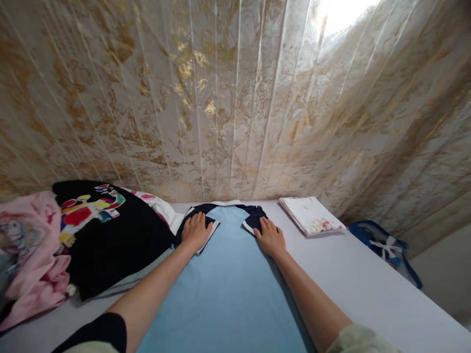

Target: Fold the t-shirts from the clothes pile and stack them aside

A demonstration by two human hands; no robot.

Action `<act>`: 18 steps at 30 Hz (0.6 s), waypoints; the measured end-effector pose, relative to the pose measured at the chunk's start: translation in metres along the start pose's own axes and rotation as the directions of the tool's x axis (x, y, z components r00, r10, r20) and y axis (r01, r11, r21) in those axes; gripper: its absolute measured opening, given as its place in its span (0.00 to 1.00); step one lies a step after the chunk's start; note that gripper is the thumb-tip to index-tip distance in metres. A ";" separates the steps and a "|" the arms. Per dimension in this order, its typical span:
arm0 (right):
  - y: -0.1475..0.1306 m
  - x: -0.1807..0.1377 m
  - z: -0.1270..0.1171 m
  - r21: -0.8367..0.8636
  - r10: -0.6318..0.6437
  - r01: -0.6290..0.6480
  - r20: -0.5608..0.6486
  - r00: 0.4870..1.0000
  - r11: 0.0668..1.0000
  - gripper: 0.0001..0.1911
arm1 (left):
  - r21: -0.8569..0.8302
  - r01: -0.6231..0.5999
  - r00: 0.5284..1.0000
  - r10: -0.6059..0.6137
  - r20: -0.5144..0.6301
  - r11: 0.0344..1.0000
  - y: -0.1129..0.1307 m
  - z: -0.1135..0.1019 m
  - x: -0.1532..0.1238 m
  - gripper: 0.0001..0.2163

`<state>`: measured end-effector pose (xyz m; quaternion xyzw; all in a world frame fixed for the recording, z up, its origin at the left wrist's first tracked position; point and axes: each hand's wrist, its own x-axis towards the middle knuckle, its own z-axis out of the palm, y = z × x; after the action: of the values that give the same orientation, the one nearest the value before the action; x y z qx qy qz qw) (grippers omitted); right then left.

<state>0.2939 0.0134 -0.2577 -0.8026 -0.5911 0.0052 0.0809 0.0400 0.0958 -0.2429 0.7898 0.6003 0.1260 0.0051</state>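
Note:
A light blue T-shirt (228,284) with navy shoulders and white-edged navy sleeves lies spread on the white table. Both sleeves are turned inward over its body. My left hand (197,231) rests flat on the left sleeve, fingers pointing away from me. On the opposite side, my right hand (270,238) lies on the right sleeve and the shirt's edge, fingers stretched out. Neither hand grips the cloth. The near end of the shirt runs out of view at the bottom.
At left is a heap with a black T-shirt (121,235) bearing a colourful print and a pink garment (40,255). A folded white garment (311,215) sits at the table's (353,279) back right. Beyond the right edge is a blue-rimmed clear bag (386,247). A gold-patterned curtain (221,98) hangs behind.

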 end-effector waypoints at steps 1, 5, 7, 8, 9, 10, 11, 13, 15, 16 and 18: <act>0.000 0.000 0.000 0.004 0.004 -0.004 0.002 1.000 1.000 0.32 | 0.013 0.005 1.000 -0.005 -0.006 1.000 -0.002 0.005 0.000 0.26; 0.000 -0.002 -0.001 0.026 0.015 -0.016 0.019 1.000 1.000 0.33 | 0.026 0.006 1.000 -0.007 0.019 1.000 -0.008 0.011 0.002 0.28; -0.002 0.001 -0.007 0.033 0.017 -0.019 0.041 0.999 0.999 0.32 | 0.038 0.007 1.000 -0.008 0.009 0.999 -0.008 0.010 0.002 0.28; -0.004 0.004 -0.011 0.030 0.016 -0.018 0.051 0.999 0.999 0.31 | 0.044 0.005 1.000 -0.005 -0.001 0.999 -0.007 0.009 0.003 0.28; -0.007 0.009 -0.017 0.024 0.011 -0.013 0.055 0.998 1.000 0.29 | 0.049 0.000 1.000 0.001 -0.012 0.999 -0.007 0.009 0.003 0.28; -0.010 0.014 -0.023 0.016 0.005 -0.006 0.048 0.999 1.000 0.27 | 0.051 -0.005 1.000 0.006 -0.020 0.999 -0.007 0.009 0.003 0.28; -0.014 0.020 -0.028 0.008 0.002 -0.002 0.031 1.000 1.000 0.25 | 0.050 -0.008 1.000 0.010 -0.025 0.999 -0.007 0.010 0.003 0.28; -0.023 0.034 -0.034 0.010 0.003 -0.003 -0.018 1.000 1.000 0.23 | 0.041 -0.013 1.000 0.014 -0.026 0.999 -0.007 0.011 0.002 0.28; -0.032 0.045 -0.030 0.030 -0.003 0.004 -0.031 1.000 1.000 0.24 | 0.026 -0.016 1.000 0.017 -0.019 1.000 -0.008 0.012 0.002 0.28; -0.036 0.049 -0.025 0.038 -0.009 0.010 -0.019 1.000 0.999 0.26 | 0.020 -0.017 1.000 0.017 -0.016 1.000 -0.009 0.013 0.002 0.28; -0.041 0.054 -0.011 0.042 -0.016 0.016 0.011 1.000 0.999 0.28 | 0.019 -0.017 1.000 0.017 -0.012 1.000 -0.009 0.015 0.003 0.28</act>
<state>0.2723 0.0752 -0.2367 -0.7959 -0.5977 0.0214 0.0942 0.0347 0.1030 -0.2581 0.7940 0.5949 0.1251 -0.0070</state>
